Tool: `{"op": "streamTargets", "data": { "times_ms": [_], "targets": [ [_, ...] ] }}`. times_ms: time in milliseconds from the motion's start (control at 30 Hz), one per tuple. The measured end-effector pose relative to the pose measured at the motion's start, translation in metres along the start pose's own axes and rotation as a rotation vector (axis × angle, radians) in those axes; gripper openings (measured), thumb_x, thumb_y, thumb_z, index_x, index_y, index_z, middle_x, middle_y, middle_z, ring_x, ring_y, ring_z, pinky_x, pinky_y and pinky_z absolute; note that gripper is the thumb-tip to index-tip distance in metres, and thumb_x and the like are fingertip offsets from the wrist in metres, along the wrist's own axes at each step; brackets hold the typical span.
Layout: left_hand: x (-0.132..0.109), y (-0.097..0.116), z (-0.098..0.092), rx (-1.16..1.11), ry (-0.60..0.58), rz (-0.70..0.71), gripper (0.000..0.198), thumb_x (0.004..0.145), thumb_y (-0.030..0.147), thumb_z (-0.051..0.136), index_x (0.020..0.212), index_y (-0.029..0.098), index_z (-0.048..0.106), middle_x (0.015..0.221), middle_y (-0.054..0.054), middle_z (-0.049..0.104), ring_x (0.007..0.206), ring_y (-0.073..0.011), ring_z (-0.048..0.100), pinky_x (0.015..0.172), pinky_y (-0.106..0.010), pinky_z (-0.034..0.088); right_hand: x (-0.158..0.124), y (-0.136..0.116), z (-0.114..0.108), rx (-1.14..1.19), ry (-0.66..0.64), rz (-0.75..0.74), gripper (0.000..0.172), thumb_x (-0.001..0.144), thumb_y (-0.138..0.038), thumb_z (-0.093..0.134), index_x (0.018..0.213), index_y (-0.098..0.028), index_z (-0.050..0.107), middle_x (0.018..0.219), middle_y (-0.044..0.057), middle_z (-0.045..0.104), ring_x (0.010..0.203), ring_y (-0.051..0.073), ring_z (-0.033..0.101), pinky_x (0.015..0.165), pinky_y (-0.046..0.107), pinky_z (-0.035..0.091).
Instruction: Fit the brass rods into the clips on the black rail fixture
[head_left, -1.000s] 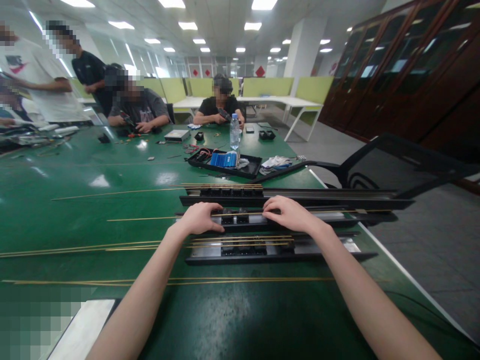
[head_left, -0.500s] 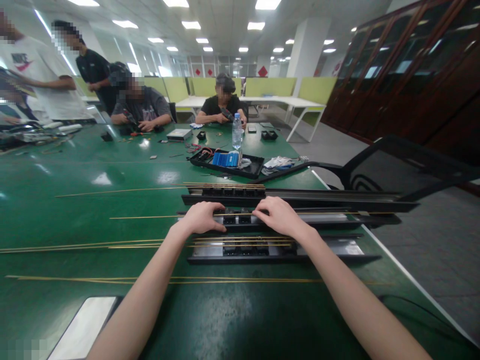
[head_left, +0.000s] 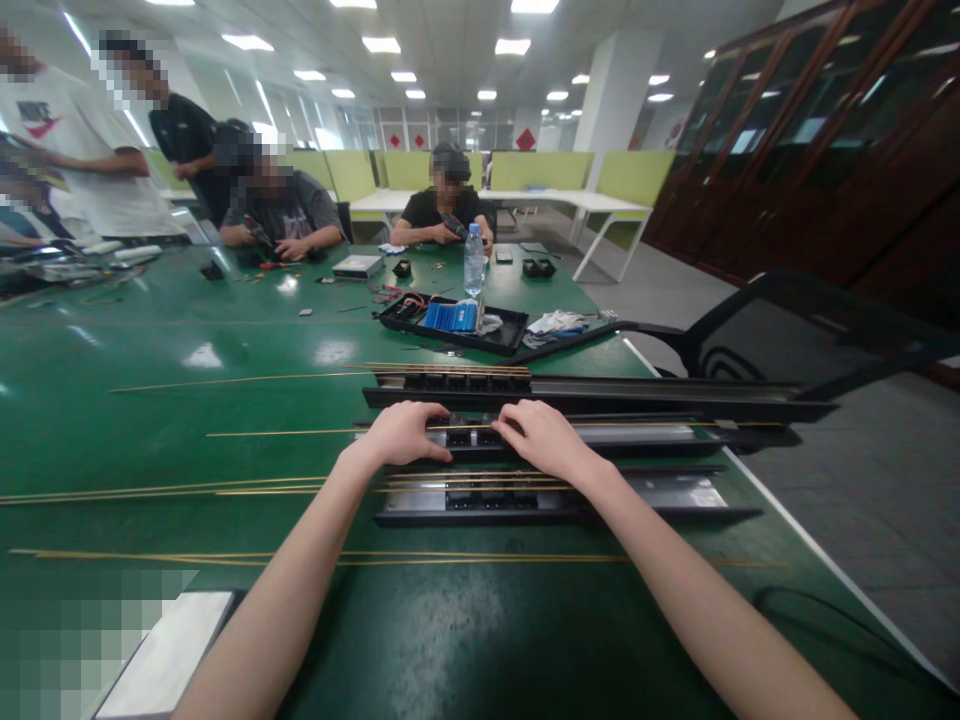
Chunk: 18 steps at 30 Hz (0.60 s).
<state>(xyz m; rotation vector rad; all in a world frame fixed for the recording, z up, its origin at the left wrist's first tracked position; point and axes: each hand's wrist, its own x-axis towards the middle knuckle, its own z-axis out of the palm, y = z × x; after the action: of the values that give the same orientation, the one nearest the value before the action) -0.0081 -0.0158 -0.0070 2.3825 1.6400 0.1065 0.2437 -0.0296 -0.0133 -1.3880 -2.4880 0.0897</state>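
Note:
My left hand [head_left: 405, 433] spans the middle black metal channel [head_left: 637, 436], fingers at its far side and thumb at its near side, gripping it. In my right hand [head_left: 541, 432], thumb and fingertips pinch a thin brass-coloured rod [head_left: 262, 435] above the same channel. The rod lies lengthwise over the channel and sticks out far to the left. Between my hands, small black blocks [head_left: 459, 437] sit in the channel; the fingers partly cover them. The exact contact of the right fingertips is hard to see.
A nearer channel [head_left: 675, 515] and a farther one [head_left: 675, 405] hold black blocks and rods. Loose rods [head_left: 480, 560] lie closer to me. Beyond are a black tray [head_left: 487, 338], a bottle [head_left: 473, 262] and gloves [head_left: 556, 328]. A chair [head_left: 795, 330] stands right; co-workers are opposite.
My right hand has shifted slightly left along the channel, and the rod's left end has moved left with it. My left hand has stayed in place.

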Motion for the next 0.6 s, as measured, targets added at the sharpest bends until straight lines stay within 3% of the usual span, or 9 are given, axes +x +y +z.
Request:
{"op": "streamTargets", "data": {
  "times_ms": [600],
  "targets": [
    [0.0005, -0.0022, 0.0016, 0.010, 0.007, 0.025, 0.073, 0.064, 0.061, 0.075, 0.128, 0.027, 0.065, 0.125, -0.004, 0.070, 0.113, -0.0315, 0.065, 0.096, -0.036, 0.050, 0.0003, 0.0011, -0.0015, 0.003, 0.035, -0.016, 0.029, 0.099, -0.038, 0.051, 0.086, -0.021, 0.069, 0.084, 0.006, 0.071, 0.081, 0.020, 0.063, 0.075, 0.030, 0.041]
  ]
}}
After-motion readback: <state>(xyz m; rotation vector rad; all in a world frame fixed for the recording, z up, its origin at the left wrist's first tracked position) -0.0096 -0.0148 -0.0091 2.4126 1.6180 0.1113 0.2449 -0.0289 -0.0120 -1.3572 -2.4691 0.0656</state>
